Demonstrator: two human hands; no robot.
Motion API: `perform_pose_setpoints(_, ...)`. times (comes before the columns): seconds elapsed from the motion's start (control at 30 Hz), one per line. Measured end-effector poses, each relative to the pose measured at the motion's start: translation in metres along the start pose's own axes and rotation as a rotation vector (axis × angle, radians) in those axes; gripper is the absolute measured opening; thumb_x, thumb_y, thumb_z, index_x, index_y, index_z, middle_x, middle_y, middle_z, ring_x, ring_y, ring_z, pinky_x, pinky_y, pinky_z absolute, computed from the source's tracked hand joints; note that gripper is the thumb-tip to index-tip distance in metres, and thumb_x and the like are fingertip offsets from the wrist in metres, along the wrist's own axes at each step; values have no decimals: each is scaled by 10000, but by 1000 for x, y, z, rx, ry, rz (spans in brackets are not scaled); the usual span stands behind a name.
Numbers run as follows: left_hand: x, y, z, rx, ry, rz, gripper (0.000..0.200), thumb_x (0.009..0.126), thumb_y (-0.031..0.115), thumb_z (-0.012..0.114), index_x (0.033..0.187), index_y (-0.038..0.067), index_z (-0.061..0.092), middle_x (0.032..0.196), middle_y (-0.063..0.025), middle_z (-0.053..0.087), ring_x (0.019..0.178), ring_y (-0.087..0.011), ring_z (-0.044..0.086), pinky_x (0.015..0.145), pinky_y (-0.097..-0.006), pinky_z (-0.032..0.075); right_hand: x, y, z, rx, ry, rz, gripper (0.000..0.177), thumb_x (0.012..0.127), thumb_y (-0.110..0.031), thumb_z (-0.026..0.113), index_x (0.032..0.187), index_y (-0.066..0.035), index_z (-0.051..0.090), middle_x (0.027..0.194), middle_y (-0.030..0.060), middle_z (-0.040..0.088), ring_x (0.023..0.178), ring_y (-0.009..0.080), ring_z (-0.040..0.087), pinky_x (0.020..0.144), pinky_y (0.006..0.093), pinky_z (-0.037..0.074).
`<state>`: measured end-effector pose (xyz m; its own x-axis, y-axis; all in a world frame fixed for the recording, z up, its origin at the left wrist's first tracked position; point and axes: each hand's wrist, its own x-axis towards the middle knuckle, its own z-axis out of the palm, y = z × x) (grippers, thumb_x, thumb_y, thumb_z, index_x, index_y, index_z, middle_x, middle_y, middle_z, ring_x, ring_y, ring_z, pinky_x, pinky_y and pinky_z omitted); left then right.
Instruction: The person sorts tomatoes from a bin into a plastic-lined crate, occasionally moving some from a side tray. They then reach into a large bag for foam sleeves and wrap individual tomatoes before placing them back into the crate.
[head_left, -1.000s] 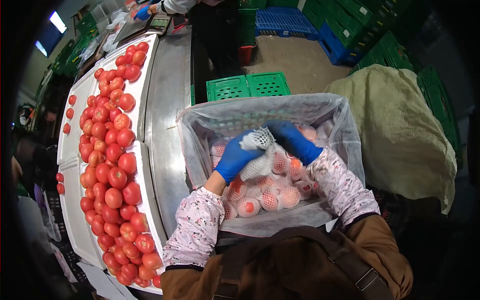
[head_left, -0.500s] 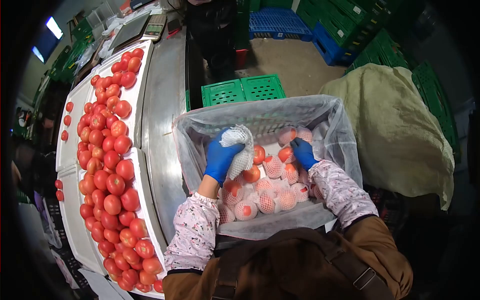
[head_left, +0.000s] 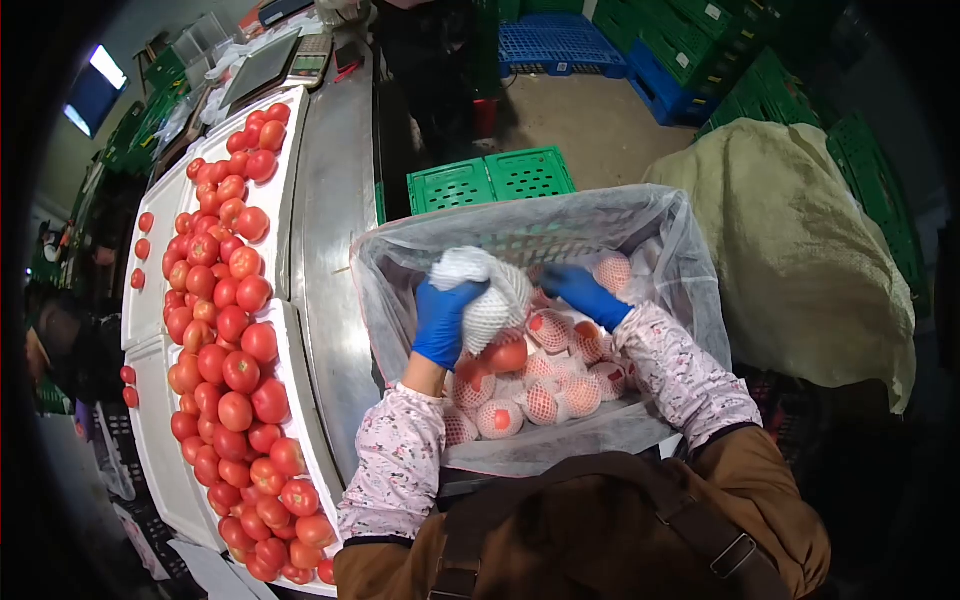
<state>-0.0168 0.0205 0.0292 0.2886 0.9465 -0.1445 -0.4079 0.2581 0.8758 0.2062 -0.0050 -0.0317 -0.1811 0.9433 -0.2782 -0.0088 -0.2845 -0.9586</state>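
Observation:
My left hand, in a blue glove, grips a bundle of white foam net sleeves above the left part of a lined crate. Close to the bundle's right side, my right hand, also gloved, points left with its fingertips blurred by motion. Below them, tomatoes in foam nets cover much of the crate's bottom. A bare tomato shows just under the bundle. The crate's translucent grey liner is folded out over its rim.
Loose tomatoes lie in a long heap on white foam trays to the left, beside a metal table surface. A green crate stands beyond the lined one. At right lies a beige woven sheet. A person stands ahead.
My right hand has moved left from the netted tomatoes at the right toward the foam bundle. The bundle in my left hand has tilted and shifted slightly.

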Motion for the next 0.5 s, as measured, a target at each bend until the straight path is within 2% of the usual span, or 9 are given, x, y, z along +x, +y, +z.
perform_pose_setpoints(0.07,-1,12,6,-83,-1,10,371,657,44,623,1018,-1,552,925,-68,589,825,-168,574,755,-282,463,-1,64,-10,-1095,-111,111,419,745,-332,562,1058,-55,534,897,154,567,863,289,555,752,390,441)
perform_pose_setpoints(0.13,-1,11,5,-170,5,3,413,652,28,604,1058,-6,533,945,-73,577,845,-185,572,782,-290,464,-14,76,5,-1114,-57,134,577,686,-360,617,1146,-48,464,1041,221,504,943,357,517,795,409,426)
perform_pose_setpoints(0.2,1,7,2,19,74,41,292,673,32,618,959,-3,572,894,-65,590,770,-156,574,696,-273,468,-24,68,12,-1112,-52,196,640,684,-358,630,1197,-46,409,1153,233,432,993,354,496,814,397,422)
perform_pose_setpoints(0.27,1,7,-2,-16,94,-3,289,669,33,618,952,-2,573,884,-68,587,769,-161,575,688,-278,472,-24,88,3,-603,173,133,670,683,-391,639,1189,-18,407,1209,241,381,1037,353,472,825,394,417)
perform_pose_setpoints(0.3,3,7,-3,-50,121,-28,284,668,37,619,946,1,574,878,-69,587,766,-162,575,684,-279,474,-22,95,5,-617,351,134,693,691,-492,601,1138,12,440,1127,234,465,999,344,504,819,388,421)
perform_pose_setpoints(0.33,3,7,-4,-86,150,-52,279,667,41,620,940,3,575,872,-70,586,763,-163,575,679,-281,475,-23,99,0,-620,348,128,693,691,-492,601,1138,12,440,1127,234,465,999,344,504,819,388,421)
perform_pose_setpoints(0.4,3,4,-6,-27,150,-72,276,671,41,617,941,5,573,872,-70,585,761,-165,575,673,-277,477,-25,68,7,-1022,138,384,716,687,-592,536,1055,22,505,996,226,552,923,348,546,801,383,430)
perform_pose_setpoints(0.43,2,6,-4,9,116,-83,299,678,50,597,971,9,552,914,-71,572,818,-185,570,735,-290,472,-18,80,7,-1059,161,328,685,699,-617,498,959,14,546,874,226,592,836,371,570,750,399,439)
perform_pose_setpoints(0.5,5,-5,-9,13,128,-51,336,668,65,633,990,22,546,926,-74,574,862,-195,560,764,-307,463,1,98,11,-961,257,363,681,648,-616,560,906,14,581,868,230,595,867,352,572,753,394,446)
